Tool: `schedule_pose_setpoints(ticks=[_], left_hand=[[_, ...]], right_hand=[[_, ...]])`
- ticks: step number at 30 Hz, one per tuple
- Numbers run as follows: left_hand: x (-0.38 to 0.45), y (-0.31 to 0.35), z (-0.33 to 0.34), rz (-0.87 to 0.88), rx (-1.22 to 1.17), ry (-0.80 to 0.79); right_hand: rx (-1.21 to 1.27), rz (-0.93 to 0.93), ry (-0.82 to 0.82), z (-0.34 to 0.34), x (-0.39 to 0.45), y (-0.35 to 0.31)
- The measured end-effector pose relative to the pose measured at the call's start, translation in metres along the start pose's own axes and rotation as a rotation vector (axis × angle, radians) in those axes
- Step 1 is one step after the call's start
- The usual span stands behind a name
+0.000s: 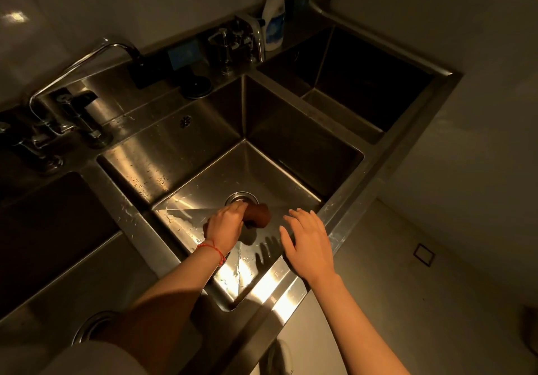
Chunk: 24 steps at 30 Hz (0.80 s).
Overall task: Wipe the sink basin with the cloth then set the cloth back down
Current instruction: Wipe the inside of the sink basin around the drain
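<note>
The left hand [225, 223] has its grip closed round a bunched brown cloth [257, 214], which sticks out beyond the fingers just beside the round steel drain [241, 197] on the floor of the square stainless-steel sink basin [291, 147]. The right hand [308, 240], fingers spread and holding nothing, hovers near the basin's edge. The cloth looks soft, light and probably damp, so it is best gripped around its bunched middle and pressed flat against the wet, slippery steel.

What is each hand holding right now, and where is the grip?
The left hand grips the bunched brown cloth around its near end, down in the steel sink basin. The right hand is spread open, holding nothing.
</note>
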State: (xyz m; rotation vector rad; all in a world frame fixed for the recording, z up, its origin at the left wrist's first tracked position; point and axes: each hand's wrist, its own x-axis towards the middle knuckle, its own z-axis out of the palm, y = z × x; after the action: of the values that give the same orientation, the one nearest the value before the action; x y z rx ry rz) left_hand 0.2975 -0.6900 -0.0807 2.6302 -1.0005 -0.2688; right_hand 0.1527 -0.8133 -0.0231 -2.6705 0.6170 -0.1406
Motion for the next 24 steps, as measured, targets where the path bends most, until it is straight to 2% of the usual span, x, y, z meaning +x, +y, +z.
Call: schedule_pose_setpoints(ticks=[11, 24], left_hand=[[0.016, 0.003, 0.041, -0.133, 0.025, -0.134], [0.027, -0.019, 0.084, -0.239, 0.060, -0.142]], right_hand=[[-0.026, 0.047, 0.021, 0.000, 0.003, -0.002], [-0.024, 0.126, 0.091, -0.003, 0.004, -0.005]])
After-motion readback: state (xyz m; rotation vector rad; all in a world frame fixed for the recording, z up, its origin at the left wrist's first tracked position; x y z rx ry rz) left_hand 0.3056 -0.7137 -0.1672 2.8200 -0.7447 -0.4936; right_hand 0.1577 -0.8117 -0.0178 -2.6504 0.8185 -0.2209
